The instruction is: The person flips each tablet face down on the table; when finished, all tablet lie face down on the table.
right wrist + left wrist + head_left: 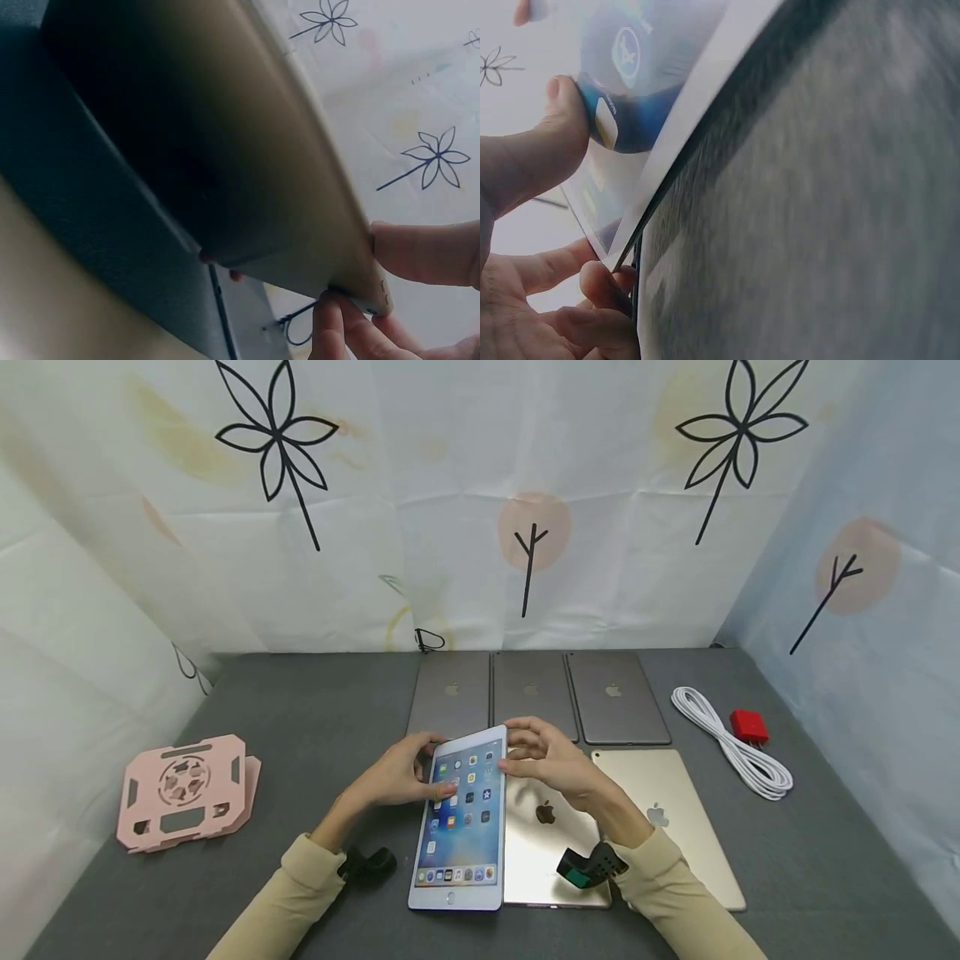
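A tablet [465, 822] with its screen lit and app icons showing is held tilted, its lower end near the table's front. My left hand [408, 772] grips its left edge, thumb on the glass and fingers behind. At the upper right corner, my right hand [547, 760] pinches the edge between thumb and fingers. The right wrist view shows the tablet's gold back [247, 172], raised off the table, with the right thumb [427, 253] against its side. Beside it lies a gold tablet [543, 852], face down, partly covered by the right hand and wrist.
Another gold tablet [675, 810] lies face down at the right. Three grey tablets, one of them a dark grey tablet [618, 697], line the back. A white cable [731, 743] and red charger [748, 727] lie far right. Pink case parts [183, 789] sit at left.
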`<state>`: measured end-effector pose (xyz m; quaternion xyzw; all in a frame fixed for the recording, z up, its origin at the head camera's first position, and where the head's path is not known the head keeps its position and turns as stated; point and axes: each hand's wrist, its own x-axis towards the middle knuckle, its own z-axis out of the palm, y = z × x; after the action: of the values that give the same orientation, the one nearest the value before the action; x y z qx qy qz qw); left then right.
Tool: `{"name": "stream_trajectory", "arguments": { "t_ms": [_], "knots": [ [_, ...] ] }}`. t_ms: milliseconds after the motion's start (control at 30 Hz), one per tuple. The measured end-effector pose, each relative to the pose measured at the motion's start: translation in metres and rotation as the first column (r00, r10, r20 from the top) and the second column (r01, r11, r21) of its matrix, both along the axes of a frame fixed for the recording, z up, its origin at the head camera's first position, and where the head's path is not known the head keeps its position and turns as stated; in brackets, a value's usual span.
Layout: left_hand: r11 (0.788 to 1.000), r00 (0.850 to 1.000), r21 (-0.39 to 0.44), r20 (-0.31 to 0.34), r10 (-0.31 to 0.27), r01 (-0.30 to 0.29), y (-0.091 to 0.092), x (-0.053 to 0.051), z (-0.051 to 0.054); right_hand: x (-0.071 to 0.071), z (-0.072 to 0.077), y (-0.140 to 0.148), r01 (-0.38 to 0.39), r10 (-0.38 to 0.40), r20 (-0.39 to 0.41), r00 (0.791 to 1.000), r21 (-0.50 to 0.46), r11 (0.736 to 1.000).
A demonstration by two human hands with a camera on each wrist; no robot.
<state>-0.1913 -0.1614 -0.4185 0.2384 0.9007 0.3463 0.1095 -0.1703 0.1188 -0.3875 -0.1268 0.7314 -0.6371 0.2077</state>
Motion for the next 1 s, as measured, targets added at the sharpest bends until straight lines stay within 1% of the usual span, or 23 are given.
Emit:
{"name": "stream_trajectory", "arguments": {
  "t_ms": [133,333,433,500,600,733,867,1000],
  "knots": [
    [1.000,0.999,0.019,0.031,-0.025,0.024,0.010,0.001,-0.001,0.002,0.008,0.006,-0.003,0.004,-0.020,1.000,0.019,1.000],
    [0.998,0.996,0.051,0.067,-0.051,0.047,0.021,0.000,-0.004,0.004,0.019,0.011,-0.022,0.027,-0.067,0.997,0.081,0.996],
    [0.995,0.994,0.080,0.082,-0.065,0.059,0.025,-0.001,-0.006,0.004,0.024,0.013,-0.009,0.022,-0.096,0.995,0.127,0.992],
    [0.994,0.994,0.097,0.090,-0.067,0.058,0.028,-0.002,-0.008,0.005,0.027,0.014,0.000,0.015,-0.104,0.994,0.142,0.990],
    [0.990,0.993,0.118,0.080,-0.084,0.074,0.033,-0.004,-0.011,0.006,0.030,0.015,0.013,0.004,-0.111,0.994,0.154,0.988],
    [0.989,0.994,0.123,0.066,-0.092,0.083,0.037,-0.004,-0.012,0.007,0.031,0.014,0.019,0.000,-0.119,0.993,0.164,0.986],
    [0.990,0.995,0.125,0.065,-0.078,0.070,0.040,-0.003,-0.012,0.006,0.032,0.012,0.028,-0.006,-0.130,0.991,0.165,0.986],
    [0.987,0.994,0.134,0.047,-0.098,0.091,0.041,-0.002,-0.011,0.006,0.033,0.007,0.013,0.010,-0.147,0.989,0.151,0.989]
  ]
}}
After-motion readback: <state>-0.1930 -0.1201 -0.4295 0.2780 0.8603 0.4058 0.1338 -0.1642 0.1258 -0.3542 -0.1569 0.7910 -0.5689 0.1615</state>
